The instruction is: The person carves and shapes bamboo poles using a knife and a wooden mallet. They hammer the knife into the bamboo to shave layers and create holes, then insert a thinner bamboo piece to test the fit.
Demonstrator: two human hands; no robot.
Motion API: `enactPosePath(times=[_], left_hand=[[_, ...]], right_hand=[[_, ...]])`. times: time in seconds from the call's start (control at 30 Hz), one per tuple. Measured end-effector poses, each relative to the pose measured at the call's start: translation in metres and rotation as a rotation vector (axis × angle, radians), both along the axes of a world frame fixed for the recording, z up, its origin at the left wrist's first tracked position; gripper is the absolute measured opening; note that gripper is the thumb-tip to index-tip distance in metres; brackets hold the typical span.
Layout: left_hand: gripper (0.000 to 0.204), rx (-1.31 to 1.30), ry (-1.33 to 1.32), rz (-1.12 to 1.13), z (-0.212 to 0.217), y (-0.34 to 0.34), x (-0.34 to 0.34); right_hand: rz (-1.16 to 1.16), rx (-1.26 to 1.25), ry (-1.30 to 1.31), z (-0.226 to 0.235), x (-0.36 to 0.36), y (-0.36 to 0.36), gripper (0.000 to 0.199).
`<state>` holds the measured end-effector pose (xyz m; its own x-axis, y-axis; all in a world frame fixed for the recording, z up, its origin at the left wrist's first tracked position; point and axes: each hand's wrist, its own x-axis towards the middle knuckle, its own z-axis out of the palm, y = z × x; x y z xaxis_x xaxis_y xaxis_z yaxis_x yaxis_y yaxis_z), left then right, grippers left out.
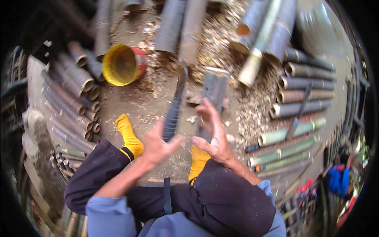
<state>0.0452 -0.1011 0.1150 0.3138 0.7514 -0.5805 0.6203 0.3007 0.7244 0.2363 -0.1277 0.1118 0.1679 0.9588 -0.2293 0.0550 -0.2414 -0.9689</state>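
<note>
A curved knife [173, 114] with a dark wrapped handle points away from me, its blade tip far from my lap. My left hand [156, 146] is at the butt of the handle, thumb stretched apart from the fingers; blur hides whether it touches. Nothing shows in my right hand [215, 136], which has its fingers spread and faces the left one. Just beyond it a dark grey bamboo piece [215, 89] extends away from me, partly hidden by its fingers. A reddish stone or block [193, 98] shows beside that piece.
A yellow and red bucket [124, 67] stands tipped toward me. Bamboo tubes lie in rows at left [75, 106] and right [304, 83], and ahead [171, 27]. Wood chips [221, 43] cover the floor. A long blade [302, 106] rests across the right row. My yellow-socked feet [128, 134] flank the knife.
</note>
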Motion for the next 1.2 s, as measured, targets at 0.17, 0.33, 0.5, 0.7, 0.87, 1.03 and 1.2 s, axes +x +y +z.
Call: enactPosePath(times=[0.17, 0.33, 0.5, 0.7, 0.87, 1.03, 1.2], left_hand=[[0.085, 0.322, -0.046, 0.193, -0.002, -0.070, 0.013], [0.066, -0.076, -0.082, 0.595, -0.036, -0.102, -0.006], [0.069, -0.502, -0.574, 0.719, -0.049, -0.085, -0.003], [0.069, -0.922, -1.169, 0.478, -0.040, -0.068, 0.056], [0.048, -1.301, -0.953, 0.613, -0.062, -0.090, 0.122], [0.033, -1.303, -1.214, 0.966, -0.084, -0.101, 0.157], [0.032, -1.329, -0.909, 1.142, -0.070, -0.084, 0.163]], right_hand=[[0.241, -0.190, 0.242, -0.016, -0.033, 0.075, 0.046], [0.545, -0.386, 0.428, -0.046, -0.097, 0.177, 0.043], [0.530, -0.057, 0.046, -0.066, -0.081, 0.141, 0.040], [0.502, -0.076, -0.358, -0.020, 0.072, -0.047, 0.058], [0.863, -0.280, -0.969, -0.022, 0.123, -0.111, 0.065], [1.133, 0.013, -1.183, -0.023, 0.150, -0.051, 0.042], [1.276, -0.220, -0.904, -0.034, 0.154, -0.020, 0.036]])
